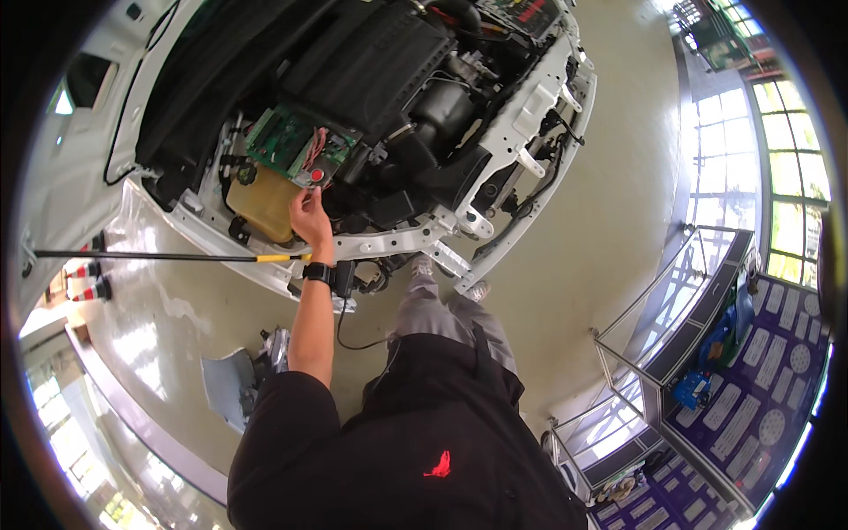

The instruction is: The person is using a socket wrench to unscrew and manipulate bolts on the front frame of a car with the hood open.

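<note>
At the far left, orange-and-white cones (87,281) are noted on the floor. A thin black rod (168,255) is seen extending across to a yellow end near the left wrist. Below it, a grey chair-like object (226,385) is noted on the floor. In the open engine bay, a yellowish tank (261,201) is found, with a green circuit board (276,141) located just above and beside it. The left hand (309,219) is raised over the tank's right side, its thumb and fingers drawn close together at the lower edge of a red round button (316,176); whether contact is made or anything is gripped cannot be determined. The button is located at the board's lower right, below reddish wires (314,148). A black watch (317,273) is worn on the left wrist. The right hand is not shown; its state cannot be determined. Further right, a black engine cover (362,71), a white front frame (521,110), a metal railing (632,309) and purple display panels (746,397) are recorded.
</note>
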`<state>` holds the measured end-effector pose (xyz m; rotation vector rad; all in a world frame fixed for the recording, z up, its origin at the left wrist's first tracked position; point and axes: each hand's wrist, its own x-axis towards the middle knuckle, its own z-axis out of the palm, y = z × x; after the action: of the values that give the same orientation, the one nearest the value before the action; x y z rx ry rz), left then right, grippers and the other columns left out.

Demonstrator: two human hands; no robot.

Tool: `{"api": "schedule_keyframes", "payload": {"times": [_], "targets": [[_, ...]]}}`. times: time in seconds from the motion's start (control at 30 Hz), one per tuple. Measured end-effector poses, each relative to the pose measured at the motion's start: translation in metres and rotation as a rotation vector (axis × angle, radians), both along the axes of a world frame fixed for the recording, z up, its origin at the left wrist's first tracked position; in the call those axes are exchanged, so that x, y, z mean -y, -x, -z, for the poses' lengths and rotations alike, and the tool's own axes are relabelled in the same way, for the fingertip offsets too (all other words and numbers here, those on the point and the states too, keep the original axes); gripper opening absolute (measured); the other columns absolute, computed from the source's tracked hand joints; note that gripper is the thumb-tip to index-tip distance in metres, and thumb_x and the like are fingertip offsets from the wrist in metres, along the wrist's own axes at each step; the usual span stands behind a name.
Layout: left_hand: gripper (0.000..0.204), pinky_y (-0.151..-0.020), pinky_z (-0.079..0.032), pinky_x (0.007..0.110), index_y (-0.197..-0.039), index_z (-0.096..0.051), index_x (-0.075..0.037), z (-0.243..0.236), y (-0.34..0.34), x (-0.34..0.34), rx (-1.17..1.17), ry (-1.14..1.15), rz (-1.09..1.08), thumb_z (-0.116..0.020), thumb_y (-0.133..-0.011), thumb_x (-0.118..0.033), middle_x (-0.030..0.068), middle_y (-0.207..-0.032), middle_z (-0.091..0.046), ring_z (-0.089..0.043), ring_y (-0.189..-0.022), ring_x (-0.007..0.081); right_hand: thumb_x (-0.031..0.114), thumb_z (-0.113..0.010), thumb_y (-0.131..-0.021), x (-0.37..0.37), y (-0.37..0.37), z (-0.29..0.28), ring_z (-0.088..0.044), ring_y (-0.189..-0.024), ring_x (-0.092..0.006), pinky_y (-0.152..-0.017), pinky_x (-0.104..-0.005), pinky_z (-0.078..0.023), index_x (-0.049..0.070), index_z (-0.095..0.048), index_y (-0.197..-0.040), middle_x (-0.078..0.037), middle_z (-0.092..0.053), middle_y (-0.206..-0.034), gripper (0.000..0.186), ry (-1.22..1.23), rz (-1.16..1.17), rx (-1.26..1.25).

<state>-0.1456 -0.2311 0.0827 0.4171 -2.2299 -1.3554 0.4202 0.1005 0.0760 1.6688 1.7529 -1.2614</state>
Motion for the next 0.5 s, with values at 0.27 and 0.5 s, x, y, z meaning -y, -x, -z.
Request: {"api": "schedule_keyframes", "payload": {"times": [0.27,0.5], "targets": [[0.024,-0.062,-0.048,0.024,-0.093,-0.057,0.002,-0.009,-0.017,-0.010,-0.047,-0.214,0.004,-0.061,-0.081,-0.019,0.0072,-0.081,-0.061,-0.060,-0.073,0.0132,0.007,-0.055,-0.070,-0.009,-0.022,0.011,-0.045,-0.053,-0.0116,-0.049,-0.0261,-0.039,0.003,-0.047,-0.075,-0.002,-0.047,-0.060,0.010,0.035,0.043,-0.004],[0.047,-0.043,-0.037,0.022,-0.080,-0.065,0.000,-0.028,-0.102,-0.068,0.276,-0.098,0.120,-0.043,-0.089,-0.041,0.0021,-0.052,-0.052,-0.044,-0.046,0.0083,0.007,-0.055,-0.070,-0.039,-0.066,0.056,-0.046,-0.053,-0.0119,-0.049,-0.0262,-0.039,0.003,-0.047,-0.075,-0.002,-0.047,-0.060,0.010,0.068,-0.022,-0.026]]}}
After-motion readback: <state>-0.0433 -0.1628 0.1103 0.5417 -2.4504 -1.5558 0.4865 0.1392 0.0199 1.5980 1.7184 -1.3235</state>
